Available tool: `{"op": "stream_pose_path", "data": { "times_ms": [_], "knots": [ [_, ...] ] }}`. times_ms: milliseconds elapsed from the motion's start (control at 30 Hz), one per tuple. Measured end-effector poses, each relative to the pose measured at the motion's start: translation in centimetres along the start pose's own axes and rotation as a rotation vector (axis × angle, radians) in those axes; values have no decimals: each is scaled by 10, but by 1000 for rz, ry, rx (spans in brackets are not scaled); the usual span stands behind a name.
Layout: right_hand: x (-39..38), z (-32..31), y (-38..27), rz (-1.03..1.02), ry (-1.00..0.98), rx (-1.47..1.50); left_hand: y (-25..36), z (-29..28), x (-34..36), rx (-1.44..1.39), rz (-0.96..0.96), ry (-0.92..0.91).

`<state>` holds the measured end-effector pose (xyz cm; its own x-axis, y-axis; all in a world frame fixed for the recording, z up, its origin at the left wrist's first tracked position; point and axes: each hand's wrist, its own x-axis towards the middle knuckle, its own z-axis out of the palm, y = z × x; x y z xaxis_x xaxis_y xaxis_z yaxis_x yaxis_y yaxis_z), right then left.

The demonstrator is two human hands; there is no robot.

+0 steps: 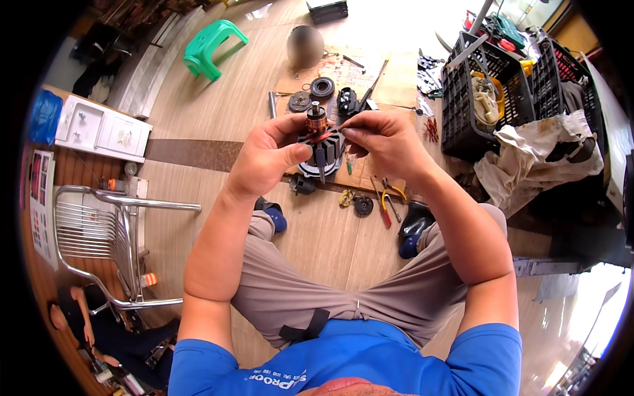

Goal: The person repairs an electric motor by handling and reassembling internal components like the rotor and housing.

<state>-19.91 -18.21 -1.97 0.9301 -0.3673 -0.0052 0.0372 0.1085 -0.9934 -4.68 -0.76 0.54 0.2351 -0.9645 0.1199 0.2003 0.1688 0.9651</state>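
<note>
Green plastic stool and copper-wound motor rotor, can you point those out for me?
Green plastic stool (207, 40), head view: on its seat.
Copper-wound motor rotor (321, 154), head view: on its dark slotted core.

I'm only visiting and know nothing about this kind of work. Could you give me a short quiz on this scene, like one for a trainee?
1. Multiple choice: what colour is the plastic stool? A) red; B) green; C) white.
2. True or false: the black crates stand on the person's right.
3. Open question: what sits between the left hand and the right hand?

Key:
1. B, green.
2. True.
3. A motor part with copper-coloured windings near its upper end.
</note>
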Motion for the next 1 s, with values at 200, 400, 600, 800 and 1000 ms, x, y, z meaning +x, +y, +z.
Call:
{"op": "stream_pose_path", "data": {
  "times_ms": [200,400,600,800,1000],
  "knots": [
    [-10,-8,-22,-141,29,-154,3,10,4,273,-47,247],
    [-17,-10,-37,-384,-174,-515,4,7,5,361,35,474],
    [-16,-11,-14,-371,-238,-923,6,-27,4,-121,111,398],
    [-1,-23,-6,-33,-251,-1040,6,-25,1,-196,112,191],
    [-6,-5,8,-33,-285,-316,0,-12,1,-205,40,104]
  ]
}}
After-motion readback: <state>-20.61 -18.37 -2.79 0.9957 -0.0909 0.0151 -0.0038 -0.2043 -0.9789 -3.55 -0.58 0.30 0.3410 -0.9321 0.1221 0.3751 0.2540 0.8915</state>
